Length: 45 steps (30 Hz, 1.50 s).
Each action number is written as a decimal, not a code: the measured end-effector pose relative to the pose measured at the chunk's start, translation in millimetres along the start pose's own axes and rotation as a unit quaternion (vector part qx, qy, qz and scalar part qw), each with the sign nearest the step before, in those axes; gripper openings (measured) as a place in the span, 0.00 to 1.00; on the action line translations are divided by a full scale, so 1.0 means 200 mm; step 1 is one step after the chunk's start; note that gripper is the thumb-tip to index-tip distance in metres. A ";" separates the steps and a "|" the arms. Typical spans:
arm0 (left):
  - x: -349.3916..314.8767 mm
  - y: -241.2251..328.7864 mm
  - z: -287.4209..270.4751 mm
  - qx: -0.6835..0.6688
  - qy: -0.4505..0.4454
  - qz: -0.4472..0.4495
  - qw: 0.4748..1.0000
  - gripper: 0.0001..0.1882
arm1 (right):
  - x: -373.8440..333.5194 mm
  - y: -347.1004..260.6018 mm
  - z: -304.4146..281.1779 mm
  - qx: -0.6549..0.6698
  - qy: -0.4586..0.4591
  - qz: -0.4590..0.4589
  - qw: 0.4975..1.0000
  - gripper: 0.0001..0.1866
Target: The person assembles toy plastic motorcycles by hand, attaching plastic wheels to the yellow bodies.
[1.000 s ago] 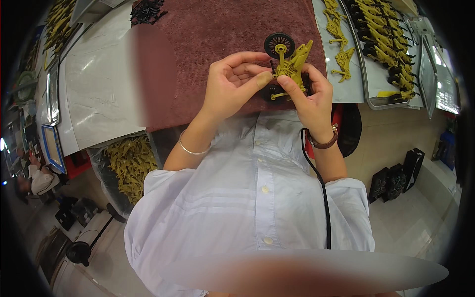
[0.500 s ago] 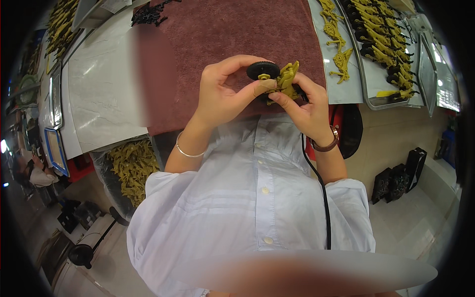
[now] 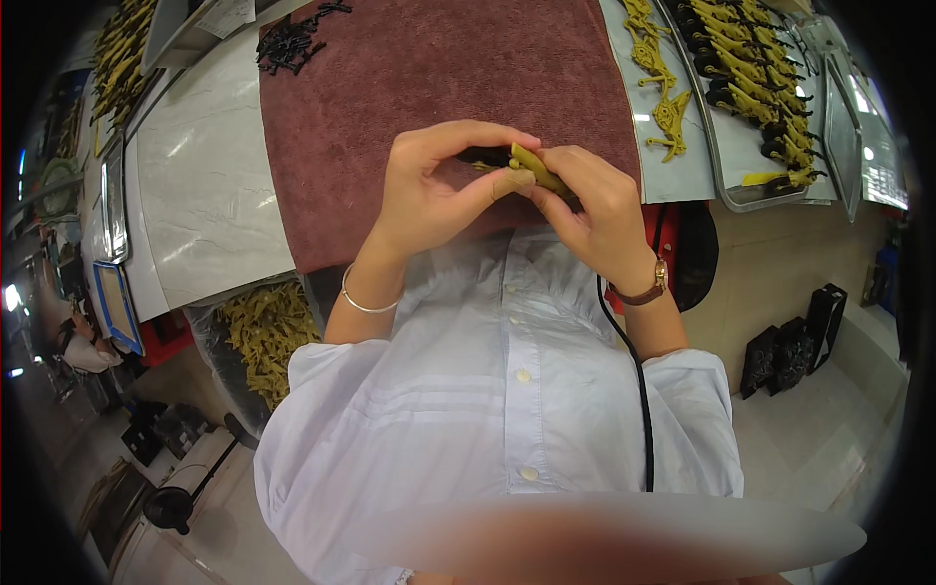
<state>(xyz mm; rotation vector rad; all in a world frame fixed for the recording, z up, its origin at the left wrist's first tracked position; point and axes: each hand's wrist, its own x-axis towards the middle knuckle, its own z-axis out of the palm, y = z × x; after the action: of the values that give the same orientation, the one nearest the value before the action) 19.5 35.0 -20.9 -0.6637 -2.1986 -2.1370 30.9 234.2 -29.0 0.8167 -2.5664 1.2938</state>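
Over the near edge of the dark red cloth mat [image 3: 429, 83], both hands meet around a yellow plastic toy bike part [image 3: 541, 171] with a black wheel [image 3: 480, 154]. My left hand [image 3: 424, 185] pinches it from the left, thumb below and fingers curled over the wheel. From the right, my right hand [image 3: 600, 200] grips the yellow body, fingers on top and thumb underneath. Much of the piece is hidden by the fingers, and the wheel shows only as a dark edge.
Small black parts [image 3: 288, 44] lie on the mat's far left corner. Loose yellow parts [image 3: 669, 122] rest right of the mat, beside a metal tray [image 3: 720, 180] of yellow pieces with black wheels. Below the table's left side sits a bag of yellow parts [image 3: 263, 336].
The toy part has been turned in my hands, so the wheel that faced up is now mostly hidden. My right fingers have moved over its top.
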 end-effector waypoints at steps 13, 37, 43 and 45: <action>0.00 0.00 -0.06 -0.035 -0.005 -0.047 0.998 0.15 | 0.00 0.08 -0.10 0.090 0.042 -0.005 0.995 0.18; 0.02 -0.07 0.07 0.070 -0.032 -0.076 0.994 0.11 | 0.05 0.04 -0.08 0.158 0.104 0.072 0.979 0.20; 0.03 -0.07 0.07 -0.010 0.008 -0.054 0.998 0.14 | -0.01 0.02 -0.11 0.282 0.130 0.109 0.944 0.23; 0.04 -0.07 0.07 -0.040 0.009 -0.066 0.997 0.15 | -0.04 0.02 -0.14 0.279 0.105 0.105 0.949 0.22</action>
<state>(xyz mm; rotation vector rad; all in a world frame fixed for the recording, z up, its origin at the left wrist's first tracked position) 12.7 50.2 -33.2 -0.5149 -2.2162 -2.2951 31.6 261.9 -17.6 0.4442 -2.1829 2.0965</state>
